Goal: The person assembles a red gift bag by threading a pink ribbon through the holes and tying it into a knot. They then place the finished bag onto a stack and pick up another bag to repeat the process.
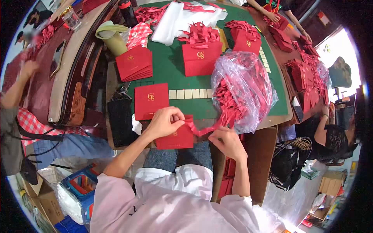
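Observation:
A small red paper gift bag (175, 142) with a gold print hangs at the table's front edge, over my lap. My left hand (166, 122) pinches at its top edge, thumb and fingers pressed together. From there a red ribbon (203, 131) runs slightly slack to my right hand (229, 143), whose closed fingers grip its other end. Another red bag (150, 101) lies flat just beyond my left hand. Beyond my right hand sits a clear plastic bag (245, 87) full of red ribbons. What the left fingertips hold exactly is partly hidden.
On the green mat (167, 66) lie a fanned stack of red bags (136, 64), ribboned bags (202, 58), white plastic wrap (169, 23) and a row of pale squares (190, 94). A green roll (112, 37) stands left. Other people's hands (272, 17) work at neighbouring tables.

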The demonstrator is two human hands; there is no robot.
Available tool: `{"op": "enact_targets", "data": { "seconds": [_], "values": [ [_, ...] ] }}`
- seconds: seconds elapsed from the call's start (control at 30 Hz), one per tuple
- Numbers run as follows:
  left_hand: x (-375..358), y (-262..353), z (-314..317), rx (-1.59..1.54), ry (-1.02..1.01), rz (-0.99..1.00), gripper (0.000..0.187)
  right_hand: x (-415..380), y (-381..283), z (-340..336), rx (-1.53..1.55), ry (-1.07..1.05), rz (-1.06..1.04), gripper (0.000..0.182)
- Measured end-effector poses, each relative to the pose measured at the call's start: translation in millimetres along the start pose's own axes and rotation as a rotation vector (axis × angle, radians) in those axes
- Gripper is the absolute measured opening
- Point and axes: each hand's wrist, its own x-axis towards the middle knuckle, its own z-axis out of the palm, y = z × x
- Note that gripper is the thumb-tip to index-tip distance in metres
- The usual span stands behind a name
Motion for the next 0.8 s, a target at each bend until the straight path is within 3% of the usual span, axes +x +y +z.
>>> {"op": "enact_targets", "data": {
  "seconds": [0.13, 0.17, 0.2, 0.3, 0.43, 0.57, 0.67, 0.73, 0.8],
  "values": [
    [21.6, -11.8, 9.9, 0.005, 0.014, 0.041, 0.013, 4.5, -13.3, 13.8, 0.133, 0.132, 0.041, 0.017],
    [25.3, -12.6, 11.8, 0.046, 0.042, 0.091, 0.013, 9.2, -14.8, 19.8, -0.015, 0.173, 0.048, 0.022],
    [26.9, -9.8, 11.7, 0.053, 0.007, 0.023, 0.015, 12.4, -14.2, 25.2, -0.161, 0.214, 0.056, 0.027],
    [25.6, -11.8, 11.3, 0.11, 0.083, 0.112, 0.013, 18.4, -5.0, 43.2, -0.293, 0.181, 0.056, 0.032],
    [24.2, -16.4, 10.4, 0.134, 0.109, 0.092, 0.017, 18.0, 15.0, 61.7, -0.339, 0.094, 0.061, 0.033],
    [28.0, -22.7, 18.8, 0.122, 0.109, 0.074, 0.017, 16.7, 4.4, 57.8, -0.263, 0.178, 0.034, 0.028],
    [26.5, -30.1, 29.2, 0.223, 0.186, 0.15, 0.016, 17.6, 8.1, 61.2, -0.257, 0.223, 0.027, 0.025],
    [21.0, -28.3, 33.2, 0.349, 0.367, 0.323, 0.016, 19.1, 9.2, 62.2, -0.294, 0.273, 0.001, 0.017],
    [6.8, -24.8, 35.7, 0.27, 0.356, 0.304, 0.016, 16.3, 5.0, 59.1, -0.154, 0.287, 0.047, 0.015]
  ]
}}
